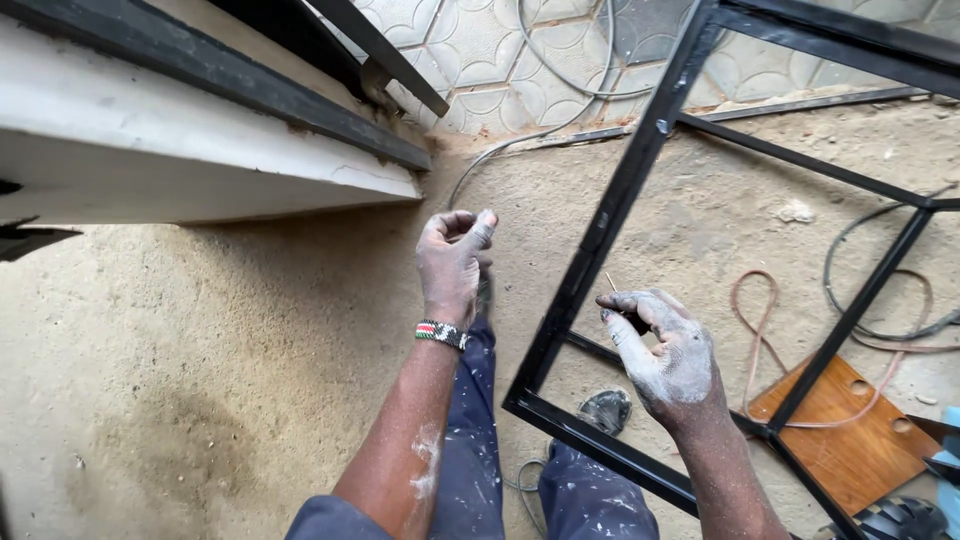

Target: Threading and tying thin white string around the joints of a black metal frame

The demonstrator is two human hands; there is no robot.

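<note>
Sandy, dusty ground fills the scene, with patterned paving at twelve o'clock and a white ledge (200,150) at ten. Standing at two o'clock is a black metal frame (600,230), and the right hand (665,350), caked in pale dust, pinches a thin stick-like piece (611,283) just beside its upright bar. The left hand (452,262) hovers at centre, loosely curled; whether it grips anything I cannot tell. Steadying that slender piece close to the bar, with the free hand bracing the frame, seems wisest. Cables (860,300) trail at three o'clock.
</note>
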